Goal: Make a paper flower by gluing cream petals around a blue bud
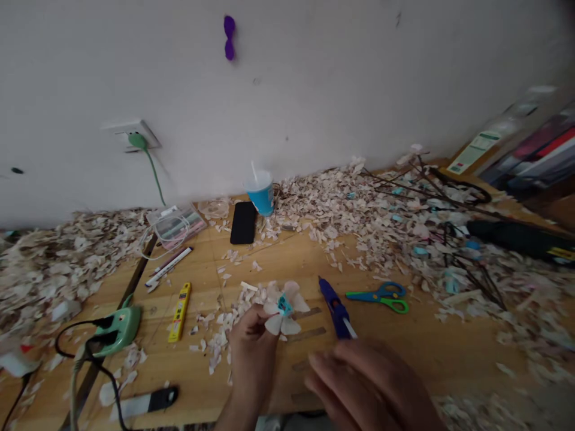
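Observation:
Low in the middle of the head view, my left hand [252, 353] is closed, with thumb and fingers pinching a handmade flower [284, 306]. The flower has broad whitish petals around a turquoise centre. My right hand [371, 383] is at the lower right, smeared by motion, its fingers bent and the inside of the hand hidden. Just beyond it lies a dark blue glue gun [335, 306] with a white glue stick at its rear end. Blue and green scissors [381, 296] lie to the right of the glue gun.
Pale petals [309, 209] are heaped along the wall and right side, with dark branches [453, 203] on them. A blue cup [261, 194] stands by a black phone [243, 222]. At left are a yellow box [179, 312], pens [169, 267] and a green power strip [120, 330] with cables.

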Tool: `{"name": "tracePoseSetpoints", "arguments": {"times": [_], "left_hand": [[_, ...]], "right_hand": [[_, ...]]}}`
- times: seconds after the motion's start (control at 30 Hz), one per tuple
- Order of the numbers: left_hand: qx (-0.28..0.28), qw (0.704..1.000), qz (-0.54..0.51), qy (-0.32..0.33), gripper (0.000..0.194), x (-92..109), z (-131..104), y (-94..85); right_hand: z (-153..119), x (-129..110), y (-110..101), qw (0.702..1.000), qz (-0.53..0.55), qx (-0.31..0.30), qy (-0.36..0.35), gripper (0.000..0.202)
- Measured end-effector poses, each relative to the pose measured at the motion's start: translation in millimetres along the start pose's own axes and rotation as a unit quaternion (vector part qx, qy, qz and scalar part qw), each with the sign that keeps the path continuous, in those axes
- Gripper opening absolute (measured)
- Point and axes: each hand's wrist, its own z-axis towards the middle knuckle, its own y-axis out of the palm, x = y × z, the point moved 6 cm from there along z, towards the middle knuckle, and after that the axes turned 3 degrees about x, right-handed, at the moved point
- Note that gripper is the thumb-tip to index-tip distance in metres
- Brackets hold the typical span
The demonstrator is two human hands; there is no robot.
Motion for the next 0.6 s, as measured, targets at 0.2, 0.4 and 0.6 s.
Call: {"name": "tracePoseSetpoints", "arguments": {"times": [0.2, 0.4, 0.6], "left_hand": [[-0.017, 0.999, -0.035, 0.0, 0.018, 8.0, -1.8, 8.1], [-0.018, 0.999, -0.045, -0.006, 0.022, 6.7, 0.6, 13.6], [-0.032, 0.998, -0.052, -0.002, 0.021, 11.1, -0.3, 16.1]], "right_hand": [[26.8, 6.5, 12.6, 0.999, 0.05, -0.003, -0.013, 0.028], [16.8, 15.2, 22.9, 0.999, 0.037, -0.024, -0.014, 0.029], [24.2, 17.0, 27.2, 0.999, 0.032, -0.035, -0.002, 0.026]]}}
